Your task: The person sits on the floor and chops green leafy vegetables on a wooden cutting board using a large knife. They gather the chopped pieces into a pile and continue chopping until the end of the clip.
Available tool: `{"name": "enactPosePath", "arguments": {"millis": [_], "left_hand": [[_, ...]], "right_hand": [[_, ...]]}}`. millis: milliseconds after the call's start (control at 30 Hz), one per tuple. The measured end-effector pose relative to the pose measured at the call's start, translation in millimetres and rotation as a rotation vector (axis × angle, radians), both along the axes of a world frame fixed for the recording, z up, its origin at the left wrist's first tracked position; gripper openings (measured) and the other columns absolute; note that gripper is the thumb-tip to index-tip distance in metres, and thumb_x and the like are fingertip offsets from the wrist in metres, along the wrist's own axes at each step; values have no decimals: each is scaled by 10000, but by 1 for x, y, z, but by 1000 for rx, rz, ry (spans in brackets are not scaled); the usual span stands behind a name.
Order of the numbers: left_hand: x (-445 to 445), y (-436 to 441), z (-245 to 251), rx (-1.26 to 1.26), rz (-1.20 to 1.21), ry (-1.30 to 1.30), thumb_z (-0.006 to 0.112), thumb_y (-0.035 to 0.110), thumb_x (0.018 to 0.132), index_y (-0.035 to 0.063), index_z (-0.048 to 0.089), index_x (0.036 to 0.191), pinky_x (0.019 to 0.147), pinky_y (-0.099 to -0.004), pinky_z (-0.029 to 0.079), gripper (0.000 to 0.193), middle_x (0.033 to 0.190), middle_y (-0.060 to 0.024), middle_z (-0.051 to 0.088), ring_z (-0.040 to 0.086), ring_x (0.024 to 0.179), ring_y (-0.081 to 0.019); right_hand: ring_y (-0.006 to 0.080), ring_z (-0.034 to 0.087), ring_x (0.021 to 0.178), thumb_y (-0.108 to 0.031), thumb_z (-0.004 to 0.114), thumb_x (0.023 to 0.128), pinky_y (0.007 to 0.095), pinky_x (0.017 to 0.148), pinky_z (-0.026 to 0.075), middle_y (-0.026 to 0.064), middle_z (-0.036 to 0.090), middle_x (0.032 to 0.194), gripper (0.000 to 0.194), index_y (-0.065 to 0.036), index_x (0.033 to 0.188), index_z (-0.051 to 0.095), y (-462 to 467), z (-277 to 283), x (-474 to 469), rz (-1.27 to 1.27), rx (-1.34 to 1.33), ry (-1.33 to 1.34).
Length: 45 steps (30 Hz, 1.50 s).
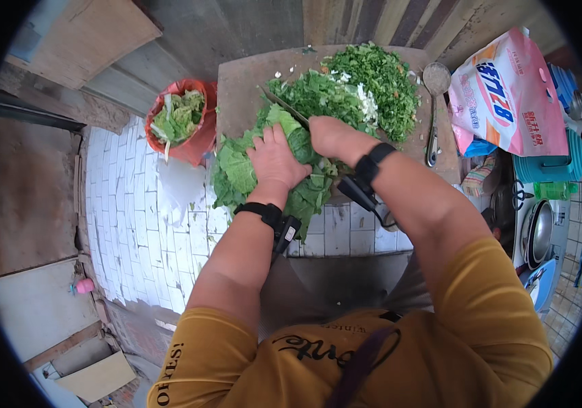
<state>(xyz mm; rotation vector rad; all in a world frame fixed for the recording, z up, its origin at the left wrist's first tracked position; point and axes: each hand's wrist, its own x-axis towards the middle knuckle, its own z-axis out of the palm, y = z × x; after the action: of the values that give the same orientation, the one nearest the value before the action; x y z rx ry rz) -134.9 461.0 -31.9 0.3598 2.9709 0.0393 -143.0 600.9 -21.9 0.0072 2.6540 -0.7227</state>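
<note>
Fingers spread, my left hand [277,164] presses down on a pile of green leafy vegetables [237,166] at the front left of a wooden board [242,84]. My right hand [334,136] grips a kitchen knife [285,106]; its handle is hidden in my fist. The blade lies across the leaves, just beyond my left fingertips. Behind the knife is a heap of coarsely cut greens [316,92] with white stem pieces [369,106]. A more finely chopped heap [377,71] spreads over the back right of the board.
A metal ladle [437,81] rests along the board's right edge. Left of the board stands a red bag [189,145] of leaves. To the right are a pink and white detergent bag [507,97], a teal plastic basket [543,166], scissors [520,195] and a metal bowl [541,232].
</note>
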Motion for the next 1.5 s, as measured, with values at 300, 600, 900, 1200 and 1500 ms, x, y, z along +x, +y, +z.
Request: {"name": "enactPosePath", "arguments": {"millis": [300, 600, 900, 1200, 1500], "left_hand": [[6, 1, 6, 7, 13, -53, 820, 499, 481, 49, 279, 1384, 1012, -420, 320, 1145, 1350, -109, 393, 408, 1213, -283], [15, -15, 50, -234, -61, -16, 755, 709, 427, 47, 296, 1409, 1076, -476, 209, 1270, 1483, -149, 236, 267, 1330, -320], [29, -12, 8, -33, 173, -123, 807, 484, 521, 56, 207, 1416, 1007, -472, 346, 1159, 1418, -142, 315, 324, 1279, -327], [26, -11, 7, -89, 125, -109, 794, 481, 539, 65, 237, 1399, 965, -457, 385, 1106, 1388, -134, 336, 360, 1226, -353], [17, -12, 10, -64, 99, -131, 800, 475, 531, 69, 268, 1380, 930, -446, 404, 1080, 1326, -124, 378, 401, 1163, -330]], "right_hand": [[395, 615, 921, -62, 480, 808, 443, 793, 495, 257, 625, 963, 209, 5, 998, 537, -1, -20, 46, -141, -29, -1], [372, 615, 931, -51, 494, 815, 445, 785, 492, 230, 630, 993, 233, 6, 1036, 543, 43, -24, 58, -170, 22, -7], [411, 613, 811, -97, 453, 851, 481, 730, 488, 241, 627, 858, 144, 17, 936, 479, 42, 1, 86, -152, -35, 202], [391, 629, 786, -63, 467, 823, 460, 696, 505, 236, 631, 842, 146, 19, 943, 472, 7, 51, 109, -45, 28, 122], [394, 625, 861, -36, 449, 807, 448, 758, 502, 250, 632, 906, 180, 37, 963, 502, -3, 35, 78, -47, 68, -45]]}}
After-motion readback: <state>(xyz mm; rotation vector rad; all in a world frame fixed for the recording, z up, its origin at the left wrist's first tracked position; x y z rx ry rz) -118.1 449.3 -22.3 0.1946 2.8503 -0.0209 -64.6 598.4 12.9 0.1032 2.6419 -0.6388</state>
